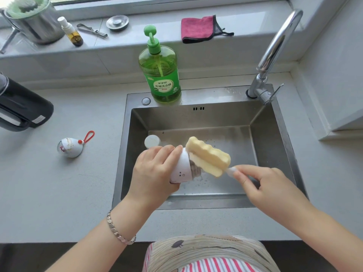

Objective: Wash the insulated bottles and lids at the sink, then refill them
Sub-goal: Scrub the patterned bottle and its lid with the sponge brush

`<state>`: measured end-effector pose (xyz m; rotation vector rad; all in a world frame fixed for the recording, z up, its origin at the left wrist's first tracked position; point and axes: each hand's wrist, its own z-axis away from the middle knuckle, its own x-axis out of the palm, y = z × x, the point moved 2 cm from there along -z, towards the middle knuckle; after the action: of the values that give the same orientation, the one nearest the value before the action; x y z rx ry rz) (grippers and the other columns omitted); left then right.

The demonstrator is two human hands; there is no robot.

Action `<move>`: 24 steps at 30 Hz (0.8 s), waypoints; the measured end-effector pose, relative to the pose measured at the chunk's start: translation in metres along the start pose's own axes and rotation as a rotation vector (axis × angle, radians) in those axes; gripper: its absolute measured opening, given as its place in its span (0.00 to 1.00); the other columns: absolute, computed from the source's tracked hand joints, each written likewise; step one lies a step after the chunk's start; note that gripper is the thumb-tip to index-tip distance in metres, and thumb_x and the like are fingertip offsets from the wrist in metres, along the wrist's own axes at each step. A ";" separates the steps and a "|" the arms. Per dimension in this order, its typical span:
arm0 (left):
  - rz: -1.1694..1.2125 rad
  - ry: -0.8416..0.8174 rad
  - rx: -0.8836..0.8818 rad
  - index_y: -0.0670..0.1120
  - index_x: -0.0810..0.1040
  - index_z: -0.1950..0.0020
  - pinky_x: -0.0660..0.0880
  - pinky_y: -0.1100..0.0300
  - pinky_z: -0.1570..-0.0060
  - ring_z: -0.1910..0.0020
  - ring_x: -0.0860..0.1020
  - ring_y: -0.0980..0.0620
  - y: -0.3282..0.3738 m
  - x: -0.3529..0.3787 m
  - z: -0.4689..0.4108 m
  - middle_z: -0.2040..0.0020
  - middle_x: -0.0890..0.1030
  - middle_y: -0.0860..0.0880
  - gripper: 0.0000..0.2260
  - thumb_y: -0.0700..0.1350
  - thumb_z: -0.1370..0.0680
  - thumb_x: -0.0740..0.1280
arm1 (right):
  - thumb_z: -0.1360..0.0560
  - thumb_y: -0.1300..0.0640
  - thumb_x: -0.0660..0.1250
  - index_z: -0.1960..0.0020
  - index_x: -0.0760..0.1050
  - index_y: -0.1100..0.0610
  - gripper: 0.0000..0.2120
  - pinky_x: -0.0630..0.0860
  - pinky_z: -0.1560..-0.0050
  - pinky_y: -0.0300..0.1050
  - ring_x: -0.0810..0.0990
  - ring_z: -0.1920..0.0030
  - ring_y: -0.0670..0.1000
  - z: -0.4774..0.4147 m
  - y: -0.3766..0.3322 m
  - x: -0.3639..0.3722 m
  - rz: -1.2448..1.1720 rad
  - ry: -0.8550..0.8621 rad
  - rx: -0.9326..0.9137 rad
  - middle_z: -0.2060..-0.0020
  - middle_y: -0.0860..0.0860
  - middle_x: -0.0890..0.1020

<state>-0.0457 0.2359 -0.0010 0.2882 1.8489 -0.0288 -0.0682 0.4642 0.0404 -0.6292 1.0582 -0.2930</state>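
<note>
My left hand (155, 169) grips a small white insulated bottle (182, 169) with star marks, held tilted over the steel sink (261, 118), its threaded mouth pointing right. My right hand (261, 185) pinches the white handle of a yellow sponge brush (208, 156), whose head lies against the bottle's mouth, outside it. A round white lid (152, 141) lies in the basin behind my left hand. A second lid (69, 147), white with a red loop, rests on the counter to the left.
Green dish soap bottle (160, 75) stands on the sink's back rim. The faucet (275, 52) arches at the right, with no water running. A black kettle (21, 107) sits far left. The sill holds a pink cloth (198, 29), a spray bottle (72, 33), a strainer plug (117, 22) and a pot (35, 20).
</note>
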 end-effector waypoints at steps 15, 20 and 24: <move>0.390 -0.049 -0.190 0.49 0.74 0.39 0.72 0.59 0.57 0.50 0.71 0.56 -0.002 -0.005 0.000 0.46 0.79 0.54 0.33 0.53 0.42 0.77 | 0.23 0.49 0.61 0.54 0.81 0.46 0.10 0.56 0.72 0.37 0.60 0.76 0.46 -0.019 0.007 -0.003 -0.187 -0.032 0.032 0.79 0.46 0.60; 0.878 -0.106 -0.675 0.60 0.74 0.43 0.77 0.64 0.58 0.54 0.78 0.58 0.005 -0.008 -0.006 0.52 0.79 0.58 0.29 0.48 0.41 0.80 | 0.24 0.48 0.61 0.57 0.80 0.41 0.09 0.57 0.71 0.39 0.59 0.74 0.46 -0.016 0.002 0.005 -0.370 0.016 0.032 0.76 0.47 0.61; 1.022 -0.099 -0.989 0.54 0.76 0.51 0.79 0.57 0.58 0.57 0.80 0.56 0.007 0.002 -0.012 0.56 0.81 0.53 0.20 0.46 0.38 0.80 | 0.23 0.52 0.61 0.58 0.80 0.47 0.10 0.55 0.71 0.39 0.59 0.73 0.46 -0.004 -0.008 0.024 -0.446 0.103 -0.003 0.77 0.46 0.61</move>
<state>-0.0563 0.2454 0.0015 0.4671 1.2381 1.4785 -0.0593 0.4447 0.0265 -0.8587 1.0093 -0.7177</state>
